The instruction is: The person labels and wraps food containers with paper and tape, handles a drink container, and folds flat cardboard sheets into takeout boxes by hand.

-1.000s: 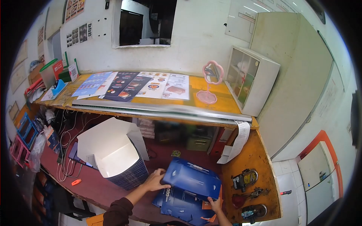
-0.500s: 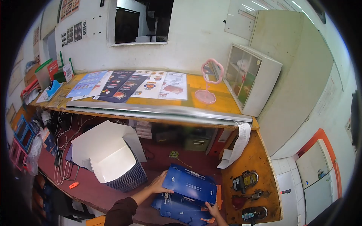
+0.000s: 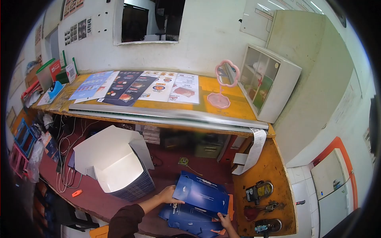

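Note:
A blue printed carton (image 3: 201,195) is between my two hands, above more blue flat cartons (image 3: 186,220) on the dark red surface. My left hand (image 3: 168,195) grips its left edge, fingers partly behind it. At the lower right corner, my right hand (image 3: 224,220) pinches the same carton. Left of my hands stands a tall nested stack of cartons (image 3: 133,188), white inside and blue outside.
Above the desk runs a yellow shelf (image 3: 202,81) with menus (image 3: 127,89), a pink mirror (image 3: 219,100) and a white cabinet (image 3: 287,87). Padlocks (image 3: 260,192) lie on the right wooden panel. A tape measure (image 3: 183,161), an orange marker (image 3: 77,193) and cables lie on the desk.
The carton in my hands has tilted, and its upper printed side shows more than a second ago. Both hands keep their hold, with only small shifts. The view has moved slightly.

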Available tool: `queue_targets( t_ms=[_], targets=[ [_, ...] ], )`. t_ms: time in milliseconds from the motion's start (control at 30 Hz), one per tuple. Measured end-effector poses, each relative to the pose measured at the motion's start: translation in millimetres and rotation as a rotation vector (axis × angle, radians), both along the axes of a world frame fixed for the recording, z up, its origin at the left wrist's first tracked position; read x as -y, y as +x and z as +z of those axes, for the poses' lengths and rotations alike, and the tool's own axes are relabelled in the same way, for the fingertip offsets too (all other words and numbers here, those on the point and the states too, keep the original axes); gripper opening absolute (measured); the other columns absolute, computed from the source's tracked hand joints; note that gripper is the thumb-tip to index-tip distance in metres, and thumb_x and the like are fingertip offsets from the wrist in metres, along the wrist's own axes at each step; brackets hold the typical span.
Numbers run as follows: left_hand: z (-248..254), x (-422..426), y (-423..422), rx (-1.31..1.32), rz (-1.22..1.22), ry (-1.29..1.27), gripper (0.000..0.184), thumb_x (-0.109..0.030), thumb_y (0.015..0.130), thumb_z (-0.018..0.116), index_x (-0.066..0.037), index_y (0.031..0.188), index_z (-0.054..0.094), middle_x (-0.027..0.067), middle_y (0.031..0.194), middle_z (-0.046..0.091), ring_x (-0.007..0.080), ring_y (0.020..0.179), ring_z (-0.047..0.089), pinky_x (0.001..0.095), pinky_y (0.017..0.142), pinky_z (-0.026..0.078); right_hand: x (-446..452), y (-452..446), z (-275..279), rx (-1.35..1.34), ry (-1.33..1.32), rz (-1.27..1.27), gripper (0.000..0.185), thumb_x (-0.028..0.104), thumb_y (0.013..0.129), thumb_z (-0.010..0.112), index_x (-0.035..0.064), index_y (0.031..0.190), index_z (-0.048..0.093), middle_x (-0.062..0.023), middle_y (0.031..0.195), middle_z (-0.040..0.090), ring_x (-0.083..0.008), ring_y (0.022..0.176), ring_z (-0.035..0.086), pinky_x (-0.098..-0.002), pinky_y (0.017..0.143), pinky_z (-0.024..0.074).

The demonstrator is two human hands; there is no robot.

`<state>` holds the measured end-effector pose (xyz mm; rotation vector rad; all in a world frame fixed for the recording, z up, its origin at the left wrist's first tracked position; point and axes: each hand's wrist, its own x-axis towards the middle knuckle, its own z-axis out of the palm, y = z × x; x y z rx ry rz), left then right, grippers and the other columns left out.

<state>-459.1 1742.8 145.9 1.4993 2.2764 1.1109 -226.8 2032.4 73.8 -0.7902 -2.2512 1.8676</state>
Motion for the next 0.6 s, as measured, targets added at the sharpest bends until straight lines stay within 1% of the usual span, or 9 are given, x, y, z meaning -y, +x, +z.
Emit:
queue_targets(
  t_ms=[33,167,233,300,333,367,433,467,600],
  targets=[
    [-0.9,-0.1,1.4,0.062,0.092,-0.038,0.057,-0.051,0.065,0.070,0.000,0.090,0.064,0.0187,0.092,0.063,0.0332,0.086,0.061,0.0364,0.080,0.047,-0.8,-1.5,-2.2,-0.001,-0.028,-0.009,0.057,0.048,0.075,0.066,-0.0043,0.098,0.059,-0.0145,0.090,0.063,-0.0223,0.084,0.060,-0.0333,0.074,0.0468],
    [13.0,2.8,14.0,0.334,0.264,-0.218,0.058,-0.055,0.064,0.069,-0.001,0.085,0.067,0.0180,0.083,0.065,0.0330,0.080,0.063,0.0371,0.077,0.048,0.4,-10.7,10.5,0.016,0.012,-0.002,0.057,0.045,0.075,0.067,-0.0055,0.099,0.058,-0.0153,0.092,0.063,-0.0236,0.086,0.060,-0.0335,0.075,0.0466],
    [18.8,5.1,23.0,0.438,0.492,-0.303,0.063,-0.063,0.064,0.064,-0.002,0.079,0.069,0.0175,0.078,0.066,0.0305,0.075,0.065,0.0388,0.075,0.049,1.1,-19.0,14.1,0.032,0.023,-0.008,0.057,0.045,0.074,0.068,-0.0047,0.100,0.058,-0.0156,0.093,0.063,-0.0246,0.087,0.061,-0.0337,0.076,0.0467],
    [-1.7,8.0,30.1,0.458,0.576,-0.333,0.067,-0.067,0.063,0.061,-0.001,0.077,0.068,0.0162,0.075,0.066,0.0292,0.074,0.065,0.0397,0.075,0.048,1.6,-24.3,14.6,0.058,0.034,-0.010,0.057,0.044,0.073,0.069,-0.0039,0.100,0.059,-0.0158,0.094,0.064,-0.0256,0.089,0.061,-0.0340,0.077,0.0468],
    [-16.5,8.8,34.0,0.465,0.657,-0.358,0.072,-0.071,0.062,0.059,-0.001,0.075,0.068,0.0149,0.071,0.066,0.0279,0.072,0.065,0.0406,0.075,0.048,1.1,-27.3,13.6,0.188,0.137,0.046,0.057,0.046,0.070,0.070,-0.0018,0.100,0.060,-0.0156,0.095,0.064,-0.0270,0.090,0.061,-0.0347,0.078,0.0469],
    [-31.9,12.9,37.4,0.475,0.660,-0.364,0.072,-0.071,0.062,0.059,-0.001,0.075,0.068,0.0149,0.071,0.066,0.0279,0.072,0.065,0.0406,0.075,0.048,1.2,-29.1,11.5,0.317,0.239,0.103,0.058,0.047,0.068,0.071,0.0002,0.101,0.061,-0.0154,0.096,0.064,-0.0285,0.091,0.062,-0.0354,0.079,0.0470],
    [-67.2,20.6,40.8,0.631,0.627,-0.707,0.074,-0.074,0.062,0.056,-0.002,0.070,0.067,0.0121,0.068,0.065,0.0259,0.077,0.065,0.0408,0.076,0.048,6.6,-33.9,3.5,0.449,0.383,0.145,0.060,0.052,0.063,0.072,0.0043,0.099,0.064,-0.0147,0.095,0.065,-0.0308,0.090,0.062,-0.0358,0.078,0.0475],
    [-84.4,18.5,43.9,0.441,0.720,-0.695,0.072,-0.075,0.061,0.056,-0.003,0.065,0.066,0.0101,0.062,0.063,0.0259,0.078,0.065,0.0394,0.076,0.048,5.3,-40.3,0.6,0.425,0.417,0.143,0.061,0.054,0.062,0.071,0.0049,0.098,0.065,-0.0145,0.094,0.065,-0.0313,0.089,0.062,-0.0362,0.077,0.0478],
    [-52.9,16.4,44.7,0.543,0.703,-0.772,0.073,-0.075,0.061,0.056,-0.003,0.068,0.066,0.0135,0.071,0.065,0.0273,0.082,0.064,0.0386,0.076,0.048,4.8,-39.5,-9.8,0.526,0.453,0.172,0.064,0.058,0.059,0.071,0.0039,0.093,0.066,-0.0170,0.089,0.065,-0.0317,0.086,0.063,-0.0366,0.074,0.0488]
  ],
)
